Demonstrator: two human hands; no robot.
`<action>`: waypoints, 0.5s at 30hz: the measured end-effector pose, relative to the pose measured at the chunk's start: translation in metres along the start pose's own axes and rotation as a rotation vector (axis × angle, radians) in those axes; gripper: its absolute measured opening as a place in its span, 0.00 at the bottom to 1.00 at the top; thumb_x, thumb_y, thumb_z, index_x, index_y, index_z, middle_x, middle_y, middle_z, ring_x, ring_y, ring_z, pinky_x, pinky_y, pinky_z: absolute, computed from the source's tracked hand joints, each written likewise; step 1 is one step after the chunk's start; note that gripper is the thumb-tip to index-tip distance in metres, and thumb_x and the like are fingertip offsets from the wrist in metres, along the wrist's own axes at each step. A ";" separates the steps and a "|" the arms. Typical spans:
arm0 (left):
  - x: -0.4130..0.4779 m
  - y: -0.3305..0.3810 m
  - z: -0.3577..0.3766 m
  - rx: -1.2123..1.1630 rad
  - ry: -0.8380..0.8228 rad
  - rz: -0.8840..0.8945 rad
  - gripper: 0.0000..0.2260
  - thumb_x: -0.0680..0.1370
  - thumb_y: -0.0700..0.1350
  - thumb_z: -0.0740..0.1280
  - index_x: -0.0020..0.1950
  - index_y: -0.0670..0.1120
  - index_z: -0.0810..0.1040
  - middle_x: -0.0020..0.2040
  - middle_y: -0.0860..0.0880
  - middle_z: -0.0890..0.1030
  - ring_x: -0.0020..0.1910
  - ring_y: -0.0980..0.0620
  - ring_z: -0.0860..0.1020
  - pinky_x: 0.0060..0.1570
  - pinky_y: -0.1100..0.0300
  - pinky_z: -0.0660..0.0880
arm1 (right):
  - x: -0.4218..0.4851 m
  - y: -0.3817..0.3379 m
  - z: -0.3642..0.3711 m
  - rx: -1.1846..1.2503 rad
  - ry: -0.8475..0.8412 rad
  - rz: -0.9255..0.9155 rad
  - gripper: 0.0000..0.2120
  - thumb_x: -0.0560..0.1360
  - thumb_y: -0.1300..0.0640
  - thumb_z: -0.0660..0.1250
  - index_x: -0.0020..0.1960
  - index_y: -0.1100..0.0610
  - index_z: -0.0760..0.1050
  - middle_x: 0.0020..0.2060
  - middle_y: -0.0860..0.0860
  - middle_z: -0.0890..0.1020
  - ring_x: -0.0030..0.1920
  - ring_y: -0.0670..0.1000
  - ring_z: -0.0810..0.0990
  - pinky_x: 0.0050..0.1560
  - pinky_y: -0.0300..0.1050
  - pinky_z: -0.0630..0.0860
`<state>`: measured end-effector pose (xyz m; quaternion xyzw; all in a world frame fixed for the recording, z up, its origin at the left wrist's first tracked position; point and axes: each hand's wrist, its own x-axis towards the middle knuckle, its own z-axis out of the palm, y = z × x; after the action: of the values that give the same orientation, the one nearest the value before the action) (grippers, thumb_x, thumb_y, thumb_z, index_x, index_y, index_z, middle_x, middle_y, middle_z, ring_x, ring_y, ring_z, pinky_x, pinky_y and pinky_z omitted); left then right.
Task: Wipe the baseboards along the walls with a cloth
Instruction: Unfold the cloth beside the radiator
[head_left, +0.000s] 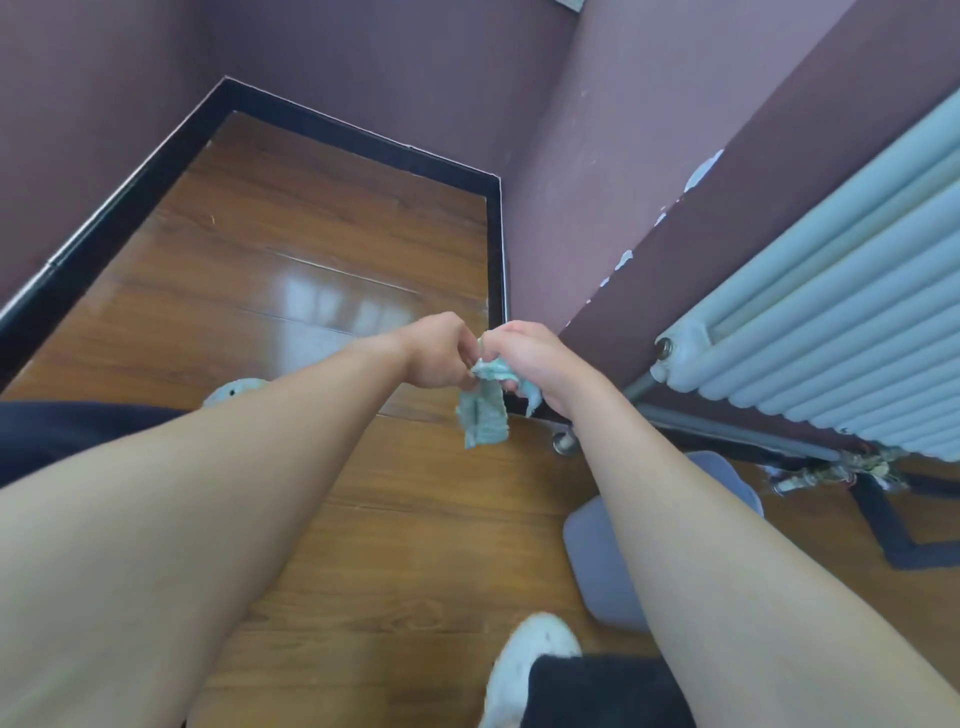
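A wooden floor (291, 249) is edged by a black baseboard (363, 140) running along purple walls (389, 57) into the corner, with a pale ribbed radiator (831, 322) on the wall at right. In the air near the baseboard's right-hand run, the left hand (436, 353) and right hand (530, 358) meet. Each grip is curled closed around a crumpled pale green cloth (485, 410), whose loose end hangs below them.

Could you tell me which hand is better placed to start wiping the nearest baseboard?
Probably right: the right hand grips the bunched cloth and is closest to the baseboard; the left hand only pinches it.
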<state>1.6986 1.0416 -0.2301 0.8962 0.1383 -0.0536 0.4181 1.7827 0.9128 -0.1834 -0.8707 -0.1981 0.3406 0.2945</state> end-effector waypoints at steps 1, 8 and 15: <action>-0.001 0.004 0.002 0.043 0.024 -0.015 0.07 0.72 0.42 0.75 0.37 0.52 0.81 0.32 0.55 0.77 0.36 0.51 0.74 0.33 0.64 0.70 | -0.004 0.004 -0.001 -0.048 -0.015 -0.026 0.18 0.61 0.54 0.66 0.51 0.55 0.79 0.40 0.52 0.79 0.32 0.52 0.73 0.38 0.45 0.71; -0.006 0.034 0.005 0.170 0.016 -0.041 0.01 0.75 0.48 0.75 0.43 0.53 0.85 0.40 0.54 0.83 0.41 0.53 0.79 0.42 0.62 0.72 | -0.019 0.062 -0.024 -0.257 0.024 -0.125 0.13 0.68 0.59 0.73 0.50 0.48 0.79 0.40 0.48 0.83 0.34 0.49 0.78 0.36 0.41 0.78; -0.018 0.051 -0.009 0.185 0.260 -0.187 0.08 0.80 0.43 0.62 0.46 0.41 0.78 0.44 0.41 0.79 0.42 0.43 0.73 0.40 0.57 0.71 | -0.022 0.062 -0.031 -0.329 0.105 -0.198 0.07 0.70 0.57 0.72 0.46 0.51 0.78 0.41 0.50 0.83 0.40 0.54 0.82 0.39 0.46 0.78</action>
<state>1.6962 1.0137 -0.1826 0.9135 0.2683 0.0115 0.3058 1.7987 0.8430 -0.1948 -0.8999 -0.3200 0.2272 0.1901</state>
